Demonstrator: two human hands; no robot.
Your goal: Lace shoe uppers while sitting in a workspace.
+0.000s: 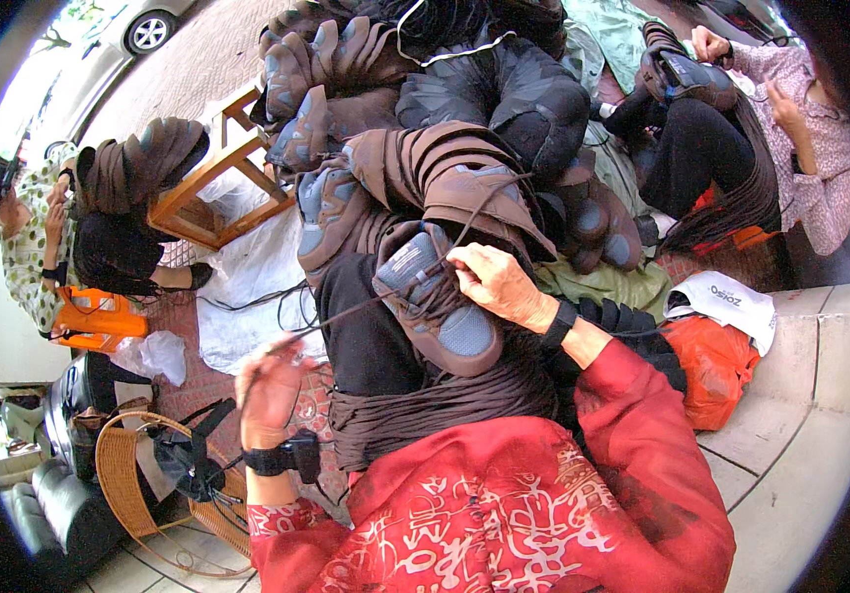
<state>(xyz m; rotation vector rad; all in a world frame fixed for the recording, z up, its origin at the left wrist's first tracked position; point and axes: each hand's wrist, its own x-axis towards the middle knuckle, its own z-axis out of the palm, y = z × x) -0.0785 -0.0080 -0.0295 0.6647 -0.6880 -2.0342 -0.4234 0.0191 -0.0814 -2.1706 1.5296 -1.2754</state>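
A brown and blue-grey shoe upper (pixel 465 334) rests on my lap, its toe toward me. My right hand (pixel 499 287) is beside its lacing, fingers pinched on a dark shoelace that sticks up past them. Out to the left, my left hand (pixel 272 390) is closed around a stretched shoelace (pixel 341 314) running from the upper's eyelets; its fingers are a little blurred. A thick bundle of brown laces (pixel 445 420) lies across my lap. Just beyond is a nested row of brown shoe uppers (pixel 445 163).
More stacked uppers (pixel 499 99) pile up ahead. A wooden stool frame (pixel 202 232) stands on its side at left. Two people sit nearby: one at far left (pixel 35 232), one at right (pixel 800 148). A wicker chair (pixel 128 484) is by my left arm; an orange bag (pixel 711 371) lies right.
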